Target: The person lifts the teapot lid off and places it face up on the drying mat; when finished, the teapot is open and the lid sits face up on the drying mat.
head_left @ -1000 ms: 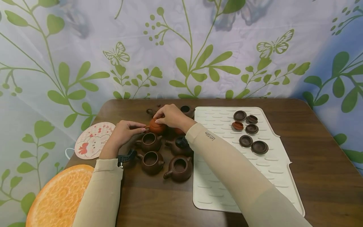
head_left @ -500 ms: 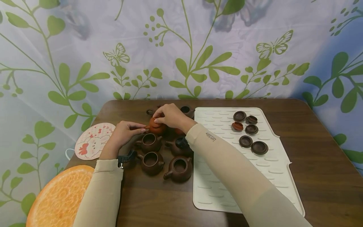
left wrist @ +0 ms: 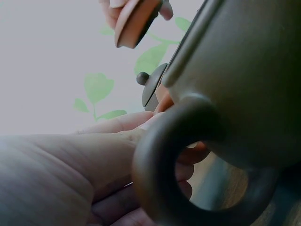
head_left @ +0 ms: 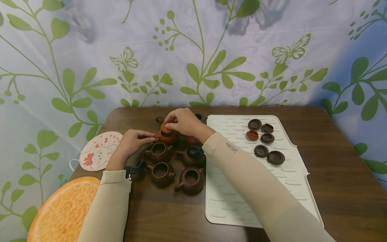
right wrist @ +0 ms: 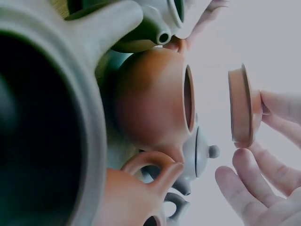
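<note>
In the head view, my right hand (head_left: pixel 185 122) pinches the knob of an orange-red clay lid (right wrist: pixel 242 108) and holds it above the matching teapot (head_left: pixel 168 138). The right wrist view shows a gap between the lid and the teapot's open mouth. My left hand (head_left: pixel 133 141) pinches the same teapot's handle from the left; in the left wrist view a dark brown teapot (left wrist: pixel 244 84) hides part of that grip. A second orange-red teapot (right wrist: pixel 129 197) stands close by, partly behind my right hand in the head view. Behind is a dark teapot with its lid on (right wrist: pixel 202 155).
Several lidless dark brown teapots (head_left: pixel 162 173) crowd the table in front of my hands. A white ridged mat (head_left: pixel 219 201) to the right bears several dark lids (head_left: pixel 275 157) and one red lid (head_left: pixel 252 135). A round rabbit-print pad (head_left: pixel 101 151) lies at left.
My right hand has raised the orange-red lid off its teapot, opening a dark gap under it. My left hand has stayed at the handle.
</note>
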`<state>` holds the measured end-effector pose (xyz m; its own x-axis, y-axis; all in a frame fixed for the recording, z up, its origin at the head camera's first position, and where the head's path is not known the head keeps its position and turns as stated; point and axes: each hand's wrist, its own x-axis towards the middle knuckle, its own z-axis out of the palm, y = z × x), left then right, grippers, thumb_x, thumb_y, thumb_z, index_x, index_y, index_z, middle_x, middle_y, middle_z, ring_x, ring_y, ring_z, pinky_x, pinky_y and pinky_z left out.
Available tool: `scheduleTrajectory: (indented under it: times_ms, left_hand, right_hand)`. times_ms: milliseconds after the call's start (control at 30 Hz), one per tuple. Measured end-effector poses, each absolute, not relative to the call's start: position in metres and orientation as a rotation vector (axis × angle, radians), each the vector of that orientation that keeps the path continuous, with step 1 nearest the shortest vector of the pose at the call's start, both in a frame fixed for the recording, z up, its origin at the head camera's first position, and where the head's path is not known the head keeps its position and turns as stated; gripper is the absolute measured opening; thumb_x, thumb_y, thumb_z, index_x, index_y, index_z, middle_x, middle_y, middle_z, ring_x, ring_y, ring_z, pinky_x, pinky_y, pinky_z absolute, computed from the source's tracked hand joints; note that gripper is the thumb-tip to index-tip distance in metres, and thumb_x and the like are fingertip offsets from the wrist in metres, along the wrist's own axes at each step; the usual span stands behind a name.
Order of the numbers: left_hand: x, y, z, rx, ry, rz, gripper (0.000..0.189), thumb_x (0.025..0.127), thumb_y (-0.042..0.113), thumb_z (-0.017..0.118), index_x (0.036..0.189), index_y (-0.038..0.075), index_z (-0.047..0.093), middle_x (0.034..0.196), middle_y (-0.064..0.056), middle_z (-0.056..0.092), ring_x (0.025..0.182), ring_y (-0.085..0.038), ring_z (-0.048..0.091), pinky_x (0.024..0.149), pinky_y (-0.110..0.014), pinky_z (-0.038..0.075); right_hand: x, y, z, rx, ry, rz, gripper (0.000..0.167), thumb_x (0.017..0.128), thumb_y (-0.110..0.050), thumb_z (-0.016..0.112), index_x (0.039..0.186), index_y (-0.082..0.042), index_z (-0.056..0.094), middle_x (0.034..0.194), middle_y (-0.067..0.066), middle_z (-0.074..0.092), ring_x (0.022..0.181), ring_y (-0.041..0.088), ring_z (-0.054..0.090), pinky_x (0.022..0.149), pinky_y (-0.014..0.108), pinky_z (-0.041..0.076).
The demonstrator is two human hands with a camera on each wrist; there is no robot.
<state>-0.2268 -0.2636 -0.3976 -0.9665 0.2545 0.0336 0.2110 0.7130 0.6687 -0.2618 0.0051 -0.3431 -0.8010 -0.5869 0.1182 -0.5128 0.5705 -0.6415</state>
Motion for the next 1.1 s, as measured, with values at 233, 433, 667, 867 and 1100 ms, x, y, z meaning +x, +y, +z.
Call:
scheduleTrajectory:
  times_ms: [233,433,667,867,1100]
  left_hand:
    - [-0.226,-0.266,-0.397,0.363,2.835,1.101,0.025,0.098,0.026,0.08,0.119,0.013,0.083,0.111,-0.007,0.078,0.109,-0.03,0.07,0.097,-0.054,0.052]
    - [-0.226,-0.266,-0.398,0.369,2.838,1.101,0.025,0.098,0.027,0.08,0.119,0.014,0.083,0.112,-0.007,0.078,0.109,-0.03,0.07,0.098,-0.055,0.051]
    - [-0.225,-0.263,-0.396,0.384,2.836,1.103,0.024,0.098,0.025,0.08,0.118,0.013,0.084,0.11,-0.006,0.078,0.109,-0.03,0.07,0.098,-0.055,0.051]
    - [-0.225,-0.262,-0.394,0.396,2.844,1.092,0.023,0.098,0.024,0.08,0.118,0.012,0.084,0.109,-0.007,0.078,0.108,-0.031,0.07,0.098,-0.055,0.051]
    - [-0.225,-0.263,-0.395,0.391,2.837,1.1,0.023,0.098,0.024,0.08,0.118,0.013,0.084,0.111,-0.008,0.078,0.107,-0.03,0.071,0.097,-0.055,0.052]
  right_hand:
    - [-0.256,0.014,-0.344,-0.892,2.672,-1.148,0.024,0.105,-0.023,0.07,0.126,-0.013,0.076,0.121,0.0,0.071,0.113,0.021,0.065,0.096,0.035,0.052]
    - [-0.248,0.024,-0.345,-0.854,2.645,-1.283,0.024,0.106,-0.021,0.068,0.127,-0.011,0.074,0.117,0.001,0.072,0.1,0.016,0.067,0.09,0.035,0.053]
    - [-0.237,0.052,-0.345,-0.725,2.504,-1.474,0.035,0.108,-0.021,0.065,0.141,-0.011,0.066,0.126,0.004,0.068,0.11,0.019,0.065,0.097,0.044,0.051]
    - [-0.232,0.079,-0.348,-0.616,2.189,-1.714,0.045,0.11,-0.021,0.06,0.155,-0.018,0.053,0.135,0.009,0.061,0.11,0.03,0.066,0.101,0.058,0.047]
    - [-0.228,0.104,-0.361,-0.593,1.759,-2.005,0.057,0.113,-0.006,0.05,0.164,-0.029,0.042,0.157,0.015,0.034,0.139,0.034,0.044,0.109,0.048,0.045]
